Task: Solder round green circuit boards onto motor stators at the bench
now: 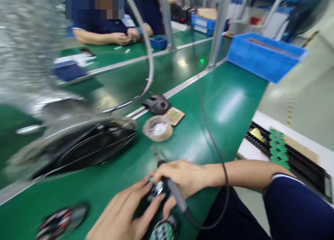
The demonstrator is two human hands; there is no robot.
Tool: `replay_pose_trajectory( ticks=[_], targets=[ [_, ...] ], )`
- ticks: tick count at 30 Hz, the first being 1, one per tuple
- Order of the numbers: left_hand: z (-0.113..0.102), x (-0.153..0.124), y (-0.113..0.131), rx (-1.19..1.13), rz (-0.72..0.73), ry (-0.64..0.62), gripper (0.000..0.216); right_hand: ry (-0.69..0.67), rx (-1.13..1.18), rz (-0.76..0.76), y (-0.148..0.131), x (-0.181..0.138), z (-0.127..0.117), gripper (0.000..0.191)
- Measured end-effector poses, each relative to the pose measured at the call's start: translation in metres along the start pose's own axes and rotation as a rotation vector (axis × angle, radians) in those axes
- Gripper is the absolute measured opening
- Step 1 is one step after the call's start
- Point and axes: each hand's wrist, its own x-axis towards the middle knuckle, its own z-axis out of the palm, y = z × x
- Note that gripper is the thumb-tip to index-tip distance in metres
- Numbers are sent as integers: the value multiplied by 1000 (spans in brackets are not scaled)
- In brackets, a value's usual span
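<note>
The small round board sits low on the green table, pinched between the left hand's thumb and fingertips. The right hand is closed around an iron, whose tip points past the board, off it. It looks like positioning before a joint; next, the tip must be brought accurately onto the board. A fan stands to the left.

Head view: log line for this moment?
right hand: holds soldering iron | left hand: holds small board | surface: green bench mat
</note>
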Motion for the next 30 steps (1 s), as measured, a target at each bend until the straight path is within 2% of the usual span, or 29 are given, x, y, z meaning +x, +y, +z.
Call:
replay_pose_trajectory(
  ticks=[2,4,6,9,15,21,25,27,30],
  targets=[
    [-5,7,13,66,-24,-4,31,119,-13,41,-3,-4,8,57],
    [-7,12,20,63,-47,-61,35,158,49,37,-2,-8,11,49],
    [-6,15,20,25,-110,-120,32,172,96,38,1,-9,10,42],
    [-6,14,19,-18,-179,-143,32,167,128,18,2,-9,6,36],
    [-5,8,21,-29,-197,-156,34,206,81,-20,-4,-8,5,31],
    [-2,3,15,-73,-80,-109,37,247,17,-77,-5,-11,10,27],
    [6,-2,20,-131,-177,-17,49,274,-133,-182,-10,-14,11,20],
    [11,-5,24,-120,-226,18,48,280,-216,-236,-11,-16,11,19],
    [14,-5,22,-188,-258,26,49,294,-297,-235,-8,-19,11,20]
  ],
)
